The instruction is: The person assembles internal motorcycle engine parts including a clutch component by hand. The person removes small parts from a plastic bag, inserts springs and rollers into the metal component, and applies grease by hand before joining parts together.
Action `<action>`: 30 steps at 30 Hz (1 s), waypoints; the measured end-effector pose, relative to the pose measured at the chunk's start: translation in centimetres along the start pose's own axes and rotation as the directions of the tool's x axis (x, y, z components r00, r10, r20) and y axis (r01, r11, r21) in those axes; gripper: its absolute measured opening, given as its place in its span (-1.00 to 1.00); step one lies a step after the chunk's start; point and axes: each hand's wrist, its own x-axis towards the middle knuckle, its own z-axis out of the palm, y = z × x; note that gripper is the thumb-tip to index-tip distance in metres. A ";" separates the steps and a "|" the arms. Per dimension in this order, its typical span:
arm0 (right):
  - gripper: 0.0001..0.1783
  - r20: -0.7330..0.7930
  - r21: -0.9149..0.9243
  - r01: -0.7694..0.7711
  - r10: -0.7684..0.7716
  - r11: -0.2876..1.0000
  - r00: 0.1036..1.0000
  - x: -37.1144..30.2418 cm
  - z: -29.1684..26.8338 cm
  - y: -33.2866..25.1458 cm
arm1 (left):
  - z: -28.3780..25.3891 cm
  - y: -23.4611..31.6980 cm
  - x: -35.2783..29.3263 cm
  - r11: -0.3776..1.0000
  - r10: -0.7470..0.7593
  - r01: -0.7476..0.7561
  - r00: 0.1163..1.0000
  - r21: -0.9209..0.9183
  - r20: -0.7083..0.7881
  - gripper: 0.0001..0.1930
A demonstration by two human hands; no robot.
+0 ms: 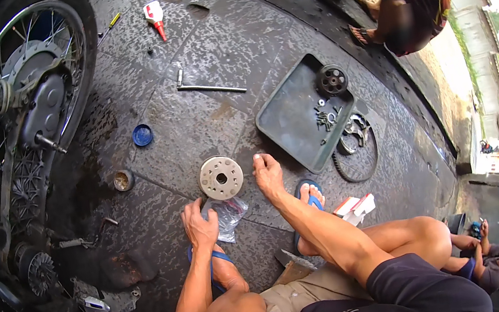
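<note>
A round, pale metal clutch bell with a centre hole and smaller holes round it lies on the dark floor in front of me. My left hand is just below its left edge, fingers loosely bent and apart, the thumb side by a clear plastic bag. That bag lies partly under the near side of the clutch bell. To the right of the bell, my right hand is raised with fingers curled and thumb and forefinger pinched together. Whatever may be between those fingertips is too small to make out.
A grey tray with a dark pulley-like part and several bolts stands at right, beside a drive belt. A wrench, blue cap and red-white bottle lie farther off. A motorcycle wheel stands left; two people sit right.
</note>
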 end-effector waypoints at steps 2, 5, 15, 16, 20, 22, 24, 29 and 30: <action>-0.64 -0.078 -0.073 -0.148 0.143 0.986 0.987 -2.7 -0.7 1.4 | -0.3 1.6 -1.4 0.906 0.132 -0.151 0.988 0.395 0.075 -0.66; -0.60 0.238 -0.155 -0.032 0.069 0.987 0.969 -8.5 -0.7 -0.4 | -1.4 -0.1 -1.9 0.907 0.109 -0.160 0.983 0.391 0.149 -0.75; -0.60 0.839 -0.358 0.708 -0.123 0.608 0.530 -5.3 -9.7 -4.5 | -3.9 3.9 -3.9 0.990 0.097 -0.126 0.928 0.056 0.359 -0.80; -0.61 0.844 -0.398 0.744 -0.104 0.537 0.527 -3.4 -12.2 -5.7 | -4.3 3.5 -4.3 0.990 0.101 -0.131 0.927 0.059 0.361 -0.80; -0.65 0.784 -0.588 0.772 -0.066 0.241 0.618 3.6 -22.7 -7.3 | -5.8 1.9 -5.7 0.998 -0.060 0.064 0.980 -0.018 0.190 -0.84; -0.67 0.710 -0.684 0.703 -0.043 0.194 0.703 5.4 -26.9 -5.8 | -6.8 0.7 -6.6 0.977 -0.210 0.211 0.967 0.014 0.144 -0.86; -0.63 0.667 -0.734 0.648 0.036 0.201 0.744 5.5 -29.3 -4.4 | -7.4 -0.8 -7.5 0.971 -0.238 0.239 0.966 -0.006 0.101 -0.86; -0.57 0.751 -0.660 0.681 0.242 0.317 0.615 6.7 -32.2 0.8 | -7.7 -2.7 -10.2 0.944 -0.328 0.329 0.943 0.003 0.060 -0.84; -0.57 0.753 -0.657 0.679 0.239 0.328 0.614 7.1 -32.1 0.7 | -8.0 -3.3 -10.7 0.929 -0.370 0.370 0.927 0.010 0.058 -0.83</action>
